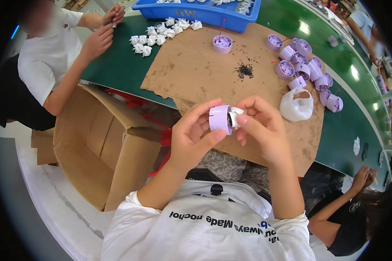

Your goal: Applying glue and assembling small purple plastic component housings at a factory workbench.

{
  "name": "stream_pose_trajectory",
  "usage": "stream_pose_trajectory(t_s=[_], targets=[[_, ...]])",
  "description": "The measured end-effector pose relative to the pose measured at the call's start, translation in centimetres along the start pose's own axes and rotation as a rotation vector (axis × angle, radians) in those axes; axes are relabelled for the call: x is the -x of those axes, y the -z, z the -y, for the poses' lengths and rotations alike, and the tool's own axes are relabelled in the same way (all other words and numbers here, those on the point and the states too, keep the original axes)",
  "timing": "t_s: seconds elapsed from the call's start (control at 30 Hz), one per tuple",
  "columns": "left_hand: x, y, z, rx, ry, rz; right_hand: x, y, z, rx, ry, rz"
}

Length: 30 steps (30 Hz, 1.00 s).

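In my left hand (pixel 196 130) I hold a purple cylindrical housing (pixel 219 119) on its side, fingers and thumb wrapped round it. A white fan impeller (pixel 236 116) sits at the housing's right-hand opening, pinched between the thumb and fingers of my right hand (pixel 263 124). Whether the impeller is seated inside cannot be made out. Both hands are above the near edge of a cardboard sheet (pixel 187 71). Farther off on the sheet stands another purple housing (pixel 222 44) with a red wire. Beside it lies a small heap of dark screws (pixel 245 71).
Several purple housings (pixel 301 65) crowd the right side, by a white plastic bag (pixel 297 105). White impellers (pixel 154 38) lie at the far left, near a blue bin (pixel 196 11). An open cardboard box (pixel 113 143) stands left of me. Co-workers sit on both sides.
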<state>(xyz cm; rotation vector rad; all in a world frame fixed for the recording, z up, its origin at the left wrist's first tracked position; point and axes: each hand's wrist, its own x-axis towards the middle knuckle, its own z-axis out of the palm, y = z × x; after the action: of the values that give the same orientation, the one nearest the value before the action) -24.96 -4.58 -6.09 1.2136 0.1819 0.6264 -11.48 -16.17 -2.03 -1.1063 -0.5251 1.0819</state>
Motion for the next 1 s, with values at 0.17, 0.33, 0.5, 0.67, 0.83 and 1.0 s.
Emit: stream_pose_trajectory(t_s=[0.17,0.33,0.5,0.67,0.83,1.0], targets=[[0.1,-0.3,-0.2,0.148,0.088,0.041,1.6,0.3,-0.8,0.241,0.227,-0.041],[0.6,-0.9,-0.7,0.064,0.086,0.057,3.3,-1.2,-1.1,0.592,0.369,-0.244],[1.0,-0.3,-1.7,0.165,0.116,0.127,3.3,-2.1,-1.7,0.569,0.467,-0.216],[1.4,-1.5,-2.5,0.194,0.118,0.141,4.6,-1.8,-1.9,0.837,0.532,-0.166],[2.0,-2.8,-3.7,-0.122,-0.049,0.17,7.3,-1.2,-1.6,0.607,0.42,-0.362],[0.0,-3.0,-3.9,-0.003,-0.056,0.192,10.6,0.3,1.0,0.767,0.649,-0.284]])
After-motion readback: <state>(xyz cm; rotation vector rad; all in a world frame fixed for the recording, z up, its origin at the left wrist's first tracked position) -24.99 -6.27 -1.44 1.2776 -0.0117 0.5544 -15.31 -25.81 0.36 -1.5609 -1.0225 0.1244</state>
